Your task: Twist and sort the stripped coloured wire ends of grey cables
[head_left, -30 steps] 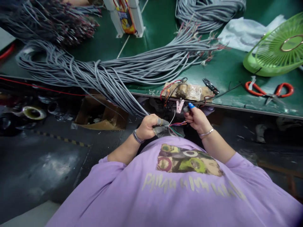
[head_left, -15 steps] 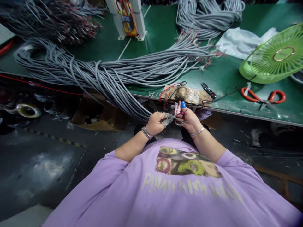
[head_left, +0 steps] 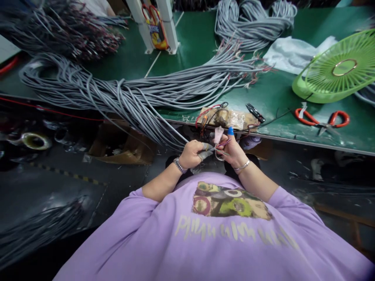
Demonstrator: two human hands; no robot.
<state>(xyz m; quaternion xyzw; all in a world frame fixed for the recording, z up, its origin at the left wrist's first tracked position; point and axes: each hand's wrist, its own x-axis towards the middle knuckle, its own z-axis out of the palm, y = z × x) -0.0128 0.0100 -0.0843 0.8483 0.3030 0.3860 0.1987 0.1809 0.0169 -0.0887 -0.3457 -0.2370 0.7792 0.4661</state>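
Observation:
My left hand (head_left: 191,153), with grey covers on the thumb and a finger, pinches the end of a grey cable (head_left: 179,134) in front of the bench edge. Thin coloured wires (head_left: 224,143) fan out of that cable end toward my right hand (head_left: 234,153). The right fingers are closed around these wires, and the thumb, tipped with a blue cover, points up. A pinkish-white piece (head_left: 218,134) sticks up by the right fingers; its kind I cannot make out. The cable runs back into a long grey cable bundle (head_left: 123,91) draped over the bench.
On the green bench (head_left: 310,136) lie red-handled scissors (head_left: 324,124), black nippers (head_left: 255,112), a wooden block with wires (head_left: 243,119) and a green fan (head_left: 340,68). More cable bundles (head_left: 254,25) lie behind. A cardboard box (head_left: 125,146) stands below; dark cables (head_left: 43,230) show at lower left.
My right thumb has lifted off the wires, and the pinkish-white piece has tilted a little. A dark cable bundle has come into view at lower left. My left hand keeps its pinch.

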